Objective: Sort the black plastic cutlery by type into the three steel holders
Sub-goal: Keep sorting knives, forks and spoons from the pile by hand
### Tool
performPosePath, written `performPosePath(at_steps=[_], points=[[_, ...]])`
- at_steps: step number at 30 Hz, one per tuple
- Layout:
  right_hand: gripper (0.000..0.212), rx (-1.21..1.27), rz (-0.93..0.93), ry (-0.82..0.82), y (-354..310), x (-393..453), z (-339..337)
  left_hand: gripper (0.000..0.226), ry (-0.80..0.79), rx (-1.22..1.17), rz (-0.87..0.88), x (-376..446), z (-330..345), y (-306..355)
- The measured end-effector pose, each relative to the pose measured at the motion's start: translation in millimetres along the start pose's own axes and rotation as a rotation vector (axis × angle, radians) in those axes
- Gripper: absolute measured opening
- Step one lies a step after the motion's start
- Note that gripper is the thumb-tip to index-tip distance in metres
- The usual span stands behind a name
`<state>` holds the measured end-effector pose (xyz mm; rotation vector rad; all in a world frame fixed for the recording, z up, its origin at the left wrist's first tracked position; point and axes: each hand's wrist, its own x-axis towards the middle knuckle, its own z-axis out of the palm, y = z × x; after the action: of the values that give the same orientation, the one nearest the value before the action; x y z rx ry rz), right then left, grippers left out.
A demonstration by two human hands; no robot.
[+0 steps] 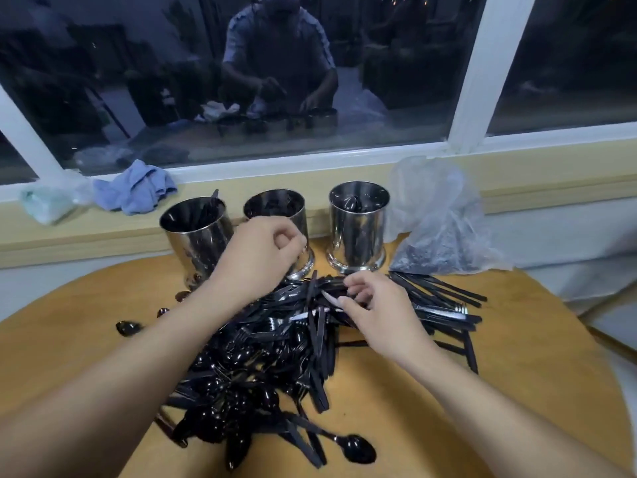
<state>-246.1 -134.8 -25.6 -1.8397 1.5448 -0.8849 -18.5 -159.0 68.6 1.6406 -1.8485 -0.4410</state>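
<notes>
Glossy black cutlery pile [275, 357] heaped on the wooden worktop [517, 391] before three shiny cylindrical steel holders [358, 229]. Right hand [375, 315] fingers pinching pieces at pile's far edge; left hand [258, 257] curled, empty, above pile.

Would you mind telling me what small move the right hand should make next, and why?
Probably lift the pieces it is pinching clear of the pile. The right hand has its fingers curled into the black cutlery pile, just in front of the right steel holder, while the left hand hovers near the middle holder.
</notes>
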Motion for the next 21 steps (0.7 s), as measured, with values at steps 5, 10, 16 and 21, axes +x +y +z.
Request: performPosePath(at_steps=[5,10,16,21], points=[[0.018,-0.094,-0.033,0.087,37,-65,-22,0.024,-0.144,-0.223,-0.105,-77,55,20],[0.022,-0.329,-0.112,0.241,82,-81,-40,0.023,-0.205,-0.353,-0.207,-127,102,38],[0.042,-0.598,-0.010,0.165,111,-65,-74,0.023,-0.232,-0.330,-0.224,-149,138,45],[0.038,-0.690,-0.015,0.098,122,-55,-79,0.021,-0.242,-0.311,-0.251,-156,149,41]])
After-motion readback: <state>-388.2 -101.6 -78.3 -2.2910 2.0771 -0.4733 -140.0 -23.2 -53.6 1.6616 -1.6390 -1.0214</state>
